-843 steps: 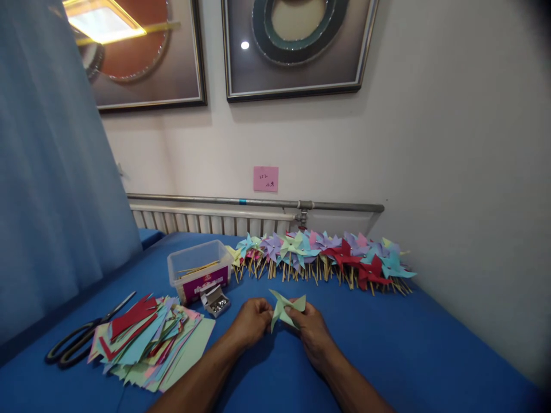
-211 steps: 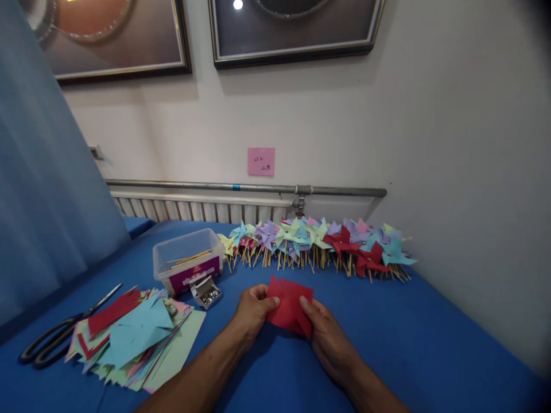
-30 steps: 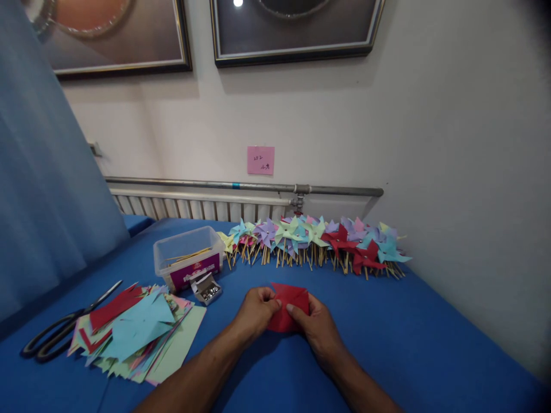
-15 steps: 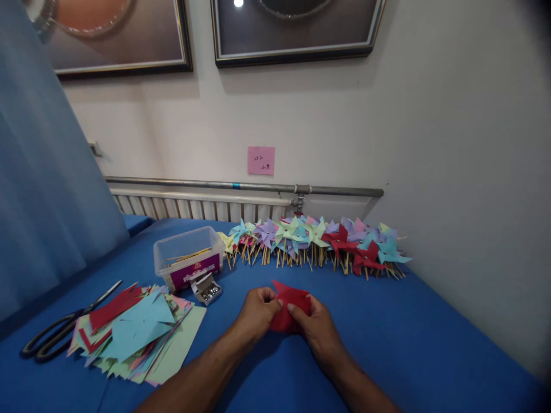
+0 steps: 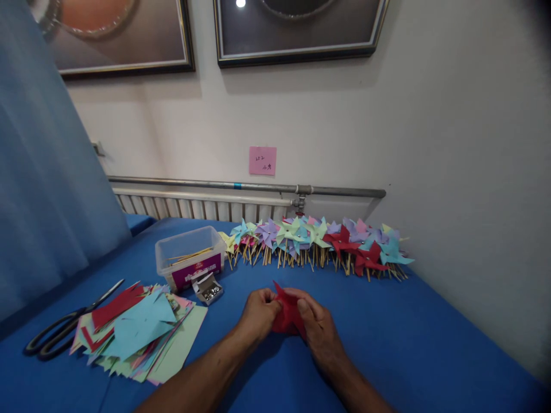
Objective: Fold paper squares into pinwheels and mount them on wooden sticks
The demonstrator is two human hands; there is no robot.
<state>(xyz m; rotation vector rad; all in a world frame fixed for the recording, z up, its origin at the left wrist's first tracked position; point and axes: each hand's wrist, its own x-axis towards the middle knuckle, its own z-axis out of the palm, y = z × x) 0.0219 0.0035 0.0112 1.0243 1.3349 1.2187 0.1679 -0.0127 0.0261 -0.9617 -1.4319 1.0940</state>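
A red paper pinwheel piece (image 5: pixel 287 318), partly folded, is between my two hands above the blue cloth. My left hand (image 5: pixel 259 312) pinches its left side near the middle, thumb against fingers. On the other side my right hand (image 5: pixel 317 324) grips the paper's right edge, with fingers curled behind and over it. One pointed corner sticks up between the hands. My fingers hide part of the folds. Left of my hands sits a small open box of shiny metal pins (image 5: pixel 209 288).
A clear plastic tub (image 5: pixel 189 255) holds thin wooden sticks. Scissors (image 5: pixel 71 327) lie beside a pile of cut coloured paper (image 5: pixel 144 327). Finished pinwheels on sticks (image 5: pixel 301 238) are heaped along the table's back edge. A blue curtain (image 5: pixel 51 172) hangs at left.
My right hand has shifted its fingers higher over the red paper, whose right side now bends inward. The left hand keeps its pinch. The view has shifted slightly.
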